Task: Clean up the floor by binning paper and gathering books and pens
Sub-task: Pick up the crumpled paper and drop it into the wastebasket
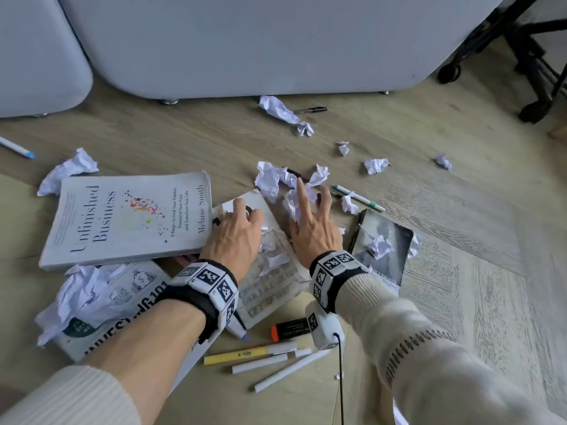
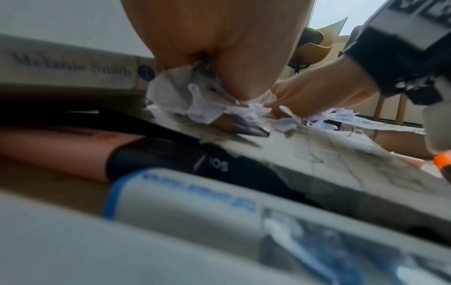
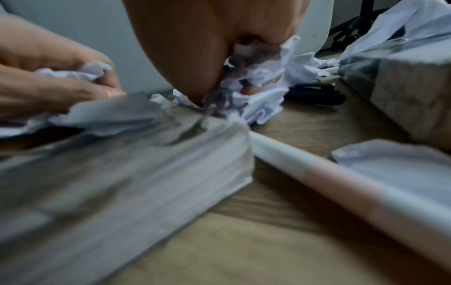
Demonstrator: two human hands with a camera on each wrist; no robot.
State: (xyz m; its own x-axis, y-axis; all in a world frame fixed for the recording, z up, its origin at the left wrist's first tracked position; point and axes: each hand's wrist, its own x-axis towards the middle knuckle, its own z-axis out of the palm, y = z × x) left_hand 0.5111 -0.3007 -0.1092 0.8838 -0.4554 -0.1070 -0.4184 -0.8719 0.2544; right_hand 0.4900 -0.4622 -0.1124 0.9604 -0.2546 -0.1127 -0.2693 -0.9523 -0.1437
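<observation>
Left hand (image 1: 235,233): curled over crumpled paper scraps (image 2: 195,100) gathered in the palm, knuckles down on the grey patterned book (image 1: 270,271).
Right hand (image 1: 311,223): clamped round a paper wad (image 3: 253,86), index finger raised, other fingers bent into the paper; resting at that book's far right corner.
Hands together or apart: just beside each other, not touching.
Paper still loose: big clump (image 1: 270,179) just past the right fingertips; scraps on the dark paperback (image 1: 383,250); large wad (image 1: 79,299) on the near-left book; ball (image 1: 69,173) at the far-left corner of "Unfinished Business" (image 1: 129,219); several more balls (image 1: 376,165) farther out on the floor (image 1: 460,240), 1 long one (image 1: 283,113) near the grey furniture (image 1: 245,41).
Books: at least 4, overlapping, unstacked.
Pens: cluster of markers (image 1: 260,357) near the wrists, green-tipped pen (image 1: 357,197) right of the fingers, black pen (image 1: 310,110) and blue-capped pen (image 1: 17,147) well apart.
Bin: not in view.
Step in hand: judged as paper collection, early; books and pens untouched.
Next move calls for: closing both fists tight enough to keep small scraps from spilling, lifting clear of the pen under the clump, then carrying to the bin.
</observation>
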